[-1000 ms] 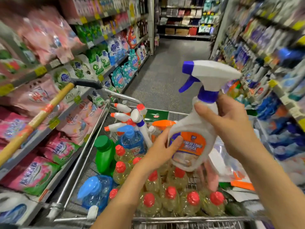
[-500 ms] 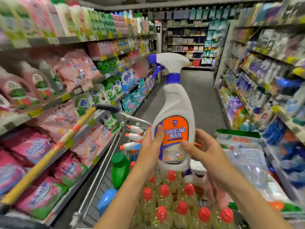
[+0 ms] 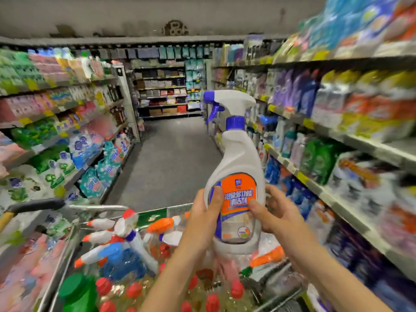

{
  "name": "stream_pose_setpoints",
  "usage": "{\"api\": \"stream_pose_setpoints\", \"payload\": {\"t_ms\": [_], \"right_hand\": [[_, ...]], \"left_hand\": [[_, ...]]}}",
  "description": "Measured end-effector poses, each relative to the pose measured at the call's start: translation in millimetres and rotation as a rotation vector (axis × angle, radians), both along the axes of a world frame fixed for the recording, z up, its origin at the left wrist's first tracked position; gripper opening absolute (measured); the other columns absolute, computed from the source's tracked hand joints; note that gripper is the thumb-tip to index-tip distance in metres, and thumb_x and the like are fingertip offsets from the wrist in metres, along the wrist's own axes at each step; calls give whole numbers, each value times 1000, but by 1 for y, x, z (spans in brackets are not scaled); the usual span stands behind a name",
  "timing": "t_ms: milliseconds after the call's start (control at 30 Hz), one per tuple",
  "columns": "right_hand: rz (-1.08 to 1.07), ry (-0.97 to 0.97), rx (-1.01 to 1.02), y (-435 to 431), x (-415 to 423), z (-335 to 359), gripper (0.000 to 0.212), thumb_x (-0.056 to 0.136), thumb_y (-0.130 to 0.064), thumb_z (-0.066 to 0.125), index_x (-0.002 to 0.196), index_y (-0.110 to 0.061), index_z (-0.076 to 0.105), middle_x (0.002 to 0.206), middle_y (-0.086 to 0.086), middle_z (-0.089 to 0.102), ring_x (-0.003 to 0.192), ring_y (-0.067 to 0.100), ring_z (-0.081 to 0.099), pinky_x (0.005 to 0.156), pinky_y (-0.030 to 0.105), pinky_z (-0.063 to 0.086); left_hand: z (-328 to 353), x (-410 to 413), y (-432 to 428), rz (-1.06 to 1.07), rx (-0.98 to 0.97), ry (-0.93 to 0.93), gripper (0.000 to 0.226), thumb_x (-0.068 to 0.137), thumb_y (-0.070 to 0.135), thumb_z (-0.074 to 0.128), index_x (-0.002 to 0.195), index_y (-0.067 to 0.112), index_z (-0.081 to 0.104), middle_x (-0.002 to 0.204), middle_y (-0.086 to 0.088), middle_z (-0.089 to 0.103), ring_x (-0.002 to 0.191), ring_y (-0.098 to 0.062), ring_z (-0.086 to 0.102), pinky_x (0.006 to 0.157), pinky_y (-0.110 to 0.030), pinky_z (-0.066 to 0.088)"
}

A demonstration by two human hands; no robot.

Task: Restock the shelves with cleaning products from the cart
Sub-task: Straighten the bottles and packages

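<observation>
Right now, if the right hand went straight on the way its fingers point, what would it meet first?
The white spray bottle: the right hand grips its side, fingers pointing into it, opposite the left hand.

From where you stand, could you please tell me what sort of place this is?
Most likely a supermarket aisle for cleaning products: stocked shelves with yellow price tags line both sides, and a metal cart full of bottles stands in front, below the held spray bottle.

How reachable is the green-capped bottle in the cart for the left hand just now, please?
Probably not yet: the left hand grips the white spray bottle. The green-capped bottle lies uncovered in the near-left corner of the cart.
</observation>
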State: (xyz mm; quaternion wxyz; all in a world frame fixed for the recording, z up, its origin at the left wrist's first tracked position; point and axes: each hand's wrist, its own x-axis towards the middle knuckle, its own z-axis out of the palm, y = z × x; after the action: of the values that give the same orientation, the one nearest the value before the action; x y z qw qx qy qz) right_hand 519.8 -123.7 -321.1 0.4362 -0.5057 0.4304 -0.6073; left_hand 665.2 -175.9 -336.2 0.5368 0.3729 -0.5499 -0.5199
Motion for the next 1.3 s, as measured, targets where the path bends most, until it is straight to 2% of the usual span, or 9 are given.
{"api": "stream_pose_setpoints", "payload": {"t_ms": [233,467,600,700,900,1033,1133,1233,1300], "right_hand": [[-259,-44,-50,30,-140,15,34,80,-19,65,113,-12,61,98,5,75,87,20,72,65,23,56],[-471,-24,-83,45,-287,29,37,80,-17,66,117,-13,58,99,2,75,90,19,72,70,26,58],[-542,-74,-123,34,-346,34,37,80,-14,66,116,-17,58,98,2,75,85,16,73,62,20,55],[-615,-124,-88,16,-381,32,30,87,-8,63,114,-20,58,96,4,75,84,20,73,61,24,56],[-760,-42,-43,-28,-430,38,28,90,-10,64,116,-18,58,108,9,71,94,25,70,84,44,57],[-870,-8,-11,-61,-461,47,20,92,-10,61,111,-19,57,109,10,69,98,27,68,89,48,54],[-979,23,37,-89,-483,57,18,95,-10,57,111,-15,54,110,11,66,96,25,66,88,43,55],[-1127,70,140,-115,-505,61,26,96,-13,55,121,-9,52,114,15,65,101,29,64,91,45,52],[-1172,105,172,-127,-516,61,32,96,-13,53,127,-11,51,116,12,65,108,30,62,95,45,50]], "left_hand": [[18,-157,-6,-357,-39,62,46,78,45,55,113,15,55,100,0,74,89,-12,71,70,-21,55],[29,-328,-20,-586,-31,38,50,74,53,60,112,20,57,103,-3,73,92,-18,71,73,-27,56],[35,-400,-38,-626,-51,0,59,68,59,60,110,18,59,98,1,74,89,-16,72,69,-23,55],[42,-439,-53,-667,-22,-9,56,71,55,59,113,18,60,101,0,74,92,-18,71,72,-26,56],[51,-503,-94,-658,-57,-49,40,76,48,54,103,19,63,88,4,76,80,-11,72,64,-20,54],[61,-546,-129,-662,-80,-120,31,96,36,47,108,12,61,103,-13,71,84,-17,71,72,-25,56],[69,-582,-154,-666,-105,-156,28,99,27,46,109,4,58,108,-20,67,92,-29,66,86,-40,54],[70,-611,-173,-702,-216,-196,18,97,30,49,106,14,52,101,-6,66,89,-17,63,76,-18,51],[70,-629,-183,-734,-277,-230,24,93,33,57,106,15,49,96,1,63,88,-13,62,71,-14,48]]}}
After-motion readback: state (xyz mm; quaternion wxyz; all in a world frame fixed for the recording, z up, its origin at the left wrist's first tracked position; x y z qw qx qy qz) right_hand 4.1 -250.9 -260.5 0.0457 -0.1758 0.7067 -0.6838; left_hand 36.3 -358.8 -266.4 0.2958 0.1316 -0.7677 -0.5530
